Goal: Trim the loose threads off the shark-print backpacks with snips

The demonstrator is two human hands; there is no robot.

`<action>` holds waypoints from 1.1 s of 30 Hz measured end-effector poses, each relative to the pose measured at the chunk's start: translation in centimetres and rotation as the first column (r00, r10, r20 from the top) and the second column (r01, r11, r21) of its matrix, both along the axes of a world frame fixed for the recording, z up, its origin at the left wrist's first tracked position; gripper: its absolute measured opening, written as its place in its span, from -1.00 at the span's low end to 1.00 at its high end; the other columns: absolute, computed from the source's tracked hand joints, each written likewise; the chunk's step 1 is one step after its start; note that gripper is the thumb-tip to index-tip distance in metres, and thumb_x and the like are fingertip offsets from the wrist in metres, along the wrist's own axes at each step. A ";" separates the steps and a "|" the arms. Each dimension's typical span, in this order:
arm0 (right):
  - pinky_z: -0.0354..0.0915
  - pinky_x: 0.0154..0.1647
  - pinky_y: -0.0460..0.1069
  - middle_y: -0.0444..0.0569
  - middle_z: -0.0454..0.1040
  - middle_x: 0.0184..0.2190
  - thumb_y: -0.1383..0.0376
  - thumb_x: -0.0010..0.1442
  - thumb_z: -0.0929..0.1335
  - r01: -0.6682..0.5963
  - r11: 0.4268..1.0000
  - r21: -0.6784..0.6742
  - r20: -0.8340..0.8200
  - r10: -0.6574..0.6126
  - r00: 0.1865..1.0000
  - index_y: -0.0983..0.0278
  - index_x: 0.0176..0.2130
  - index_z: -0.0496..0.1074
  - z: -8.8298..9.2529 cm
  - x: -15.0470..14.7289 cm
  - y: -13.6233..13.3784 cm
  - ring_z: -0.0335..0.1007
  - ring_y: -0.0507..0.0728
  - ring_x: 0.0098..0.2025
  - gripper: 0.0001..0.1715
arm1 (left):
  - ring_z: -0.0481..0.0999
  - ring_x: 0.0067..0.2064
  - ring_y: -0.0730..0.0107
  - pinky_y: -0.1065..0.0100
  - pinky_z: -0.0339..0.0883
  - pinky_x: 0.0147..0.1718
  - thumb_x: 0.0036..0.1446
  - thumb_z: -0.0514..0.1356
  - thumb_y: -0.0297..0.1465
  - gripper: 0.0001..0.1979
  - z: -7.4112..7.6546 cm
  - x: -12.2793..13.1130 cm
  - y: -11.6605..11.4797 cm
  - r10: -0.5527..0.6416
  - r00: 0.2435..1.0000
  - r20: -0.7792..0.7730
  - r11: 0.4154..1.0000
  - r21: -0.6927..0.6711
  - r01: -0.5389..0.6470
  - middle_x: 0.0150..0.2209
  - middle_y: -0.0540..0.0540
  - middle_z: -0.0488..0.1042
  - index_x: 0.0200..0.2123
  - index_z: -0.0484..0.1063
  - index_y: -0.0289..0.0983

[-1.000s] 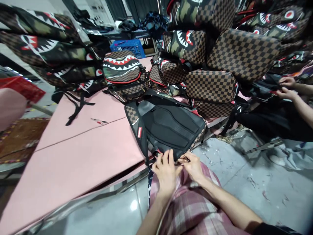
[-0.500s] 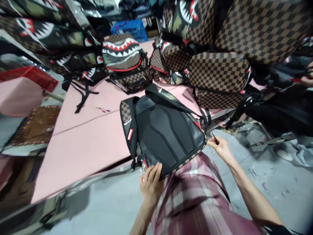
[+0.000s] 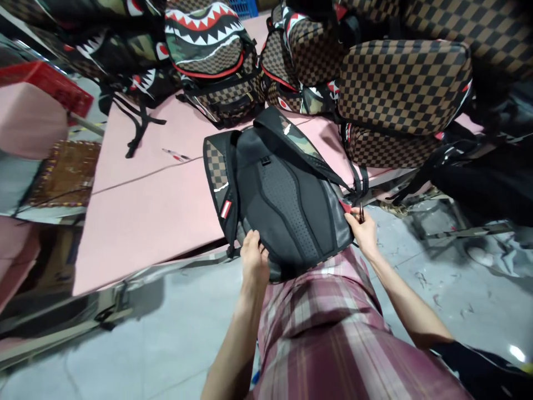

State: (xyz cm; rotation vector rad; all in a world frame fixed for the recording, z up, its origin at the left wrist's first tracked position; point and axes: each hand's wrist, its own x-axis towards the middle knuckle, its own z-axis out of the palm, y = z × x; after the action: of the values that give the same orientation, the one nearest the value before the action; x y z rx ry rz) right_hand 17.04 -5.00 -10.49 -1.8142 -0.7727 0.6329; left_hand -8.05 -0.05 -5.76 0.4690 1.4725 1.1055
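A black-backed backpack lies with its padded back panel up, partly on the pink table and partly at the lap. Its shoulder straps show brown check and camouflage patches. My left hand is closed on the backpack's lower left side edge. On the opposite side, my right hand pinches the edge beside a red tab. A small dark pointed tool sticks up from the right hand; its kind is too small to tell. The backpack's front is hidden underneath.
Checkered backpacks are stacked at the back right, and a shark-mouth backpack stands behind. More bags pile up at the left. Small red-and-white snips lie on the pink table. A red crate is far left.
Both hands have moved up along the backpack's sides from its lower corners. The right hand has gone from the bottom corner to the red tab. The view has tilted down.
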 end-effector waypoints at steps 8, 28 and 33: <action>0.06 -0.46 -0.10 -0.21 0.21 -0.55 0.12 -0.05 0.37 0.065 0.998 -0.002 -0.052 -0.065 0.997 0.33 -0.31 0.35 -1.4 -0.5 -1.8 0.07 -0.02 -0.51 -0.63 | 0.42 -0.39 0.50 0.45 0.34 -0.45 -0.13 0.29 -0.29 -0.64 0.2 -3.9 -0.9 -0.247 0.966 0.082 0.968 -0.036 0.250 -0.33 -0.05 0.44 -0.22 0.39 -0.28; 0.12 -0.40 -0.07 -0.13 0.32 -0.52 0.05 0.05 0.29 -0.012 0.991 -0.136 0.329 0.056 0.943 0.30 -0.25 0.39 -2.7 0.0 -1.1 0.20 0.06 -0.48 -0.61 | 0.28 0.12 0.38 0.35 0.17 0.07 0.02 0.17 -0.37 -0.59 -1.3 -2.1 -5.9 0.135 0.972 0.192 0.990 0.022 -0.141 0.15 -0.12 0.24 -0.01 0.26 -0.19; 0.11 -0.42 -0.07 -0.17 0.25 -0.55 0.06 0.07 0.28 -0.006 0.990 -0.138 0.310 0.049 0.949 0.31 -0.26 0.38 -2.6 0.0 -1.0 0.15 0.04 -0.50 -0.61 | 0.28 0.13 0.30 0.19 0.19 0.09 0.05 0.12 -0.32 -0.65 -0.7 -1.5 -6.9 -0.076 0.979 0.188 0.997 0.036 0.070 0.08 -0.11 0.34 -0.04 0.34 -0.13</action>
State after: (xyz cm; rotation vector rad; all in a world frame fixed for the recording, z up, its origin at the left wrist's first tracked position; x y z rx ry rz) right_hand 17.00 -6.04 -13.05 -2.0617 -0.9873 0.4272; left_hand -9.57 -6.95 -6.43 0.4230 1.2654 1.0839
